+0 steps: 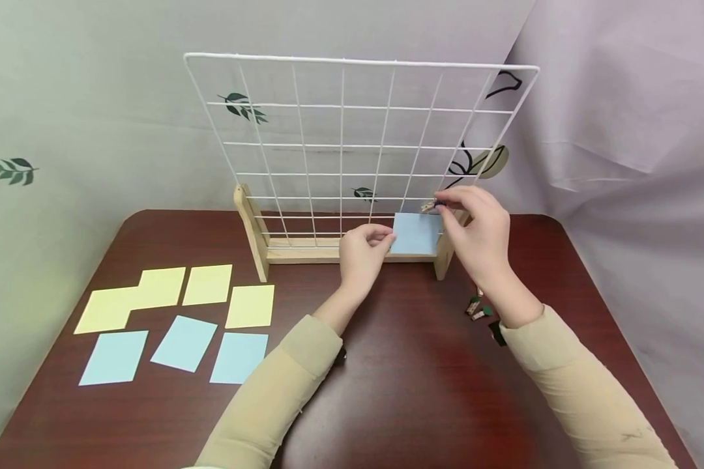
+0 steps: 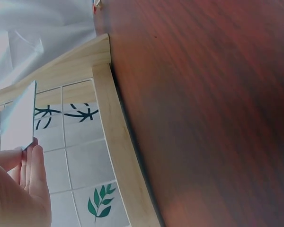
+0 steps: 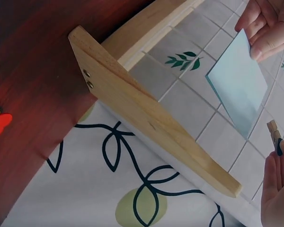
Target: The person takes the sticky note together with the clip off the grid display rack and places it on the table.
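Observation:
A light blue square of paper (image 1: 416,233) is held up in front of the lower right of a white wire grid (image 1: 341,144). My left hand (image 1: 365,255) pinches its left edge between thumb and fingers. Above the paper's upper right corner, my right hand (image 1: 480,231) pinches a small wooden clothespin (image 1: 428,206) with a dark blue piece on it. The right wrist view shows this clothespin (image 3: 273,132) apart from the blue paper (image 3: 241,85). In the left wrist view the paper (image 2: 20,118) stands a little in front of the grid wires.
The grid stands on a wooden base (image 1: 352,259). Several yellow squares (image 1: 249,306) and blue squares (image 1: 114,358) lie on the dark red table (image 1: 410,391) at the left. Small clothespins with green tops (image 1: 482,313) lie near my right wrist. A red heart (image 3: 1,124) shows in the right wrist view.

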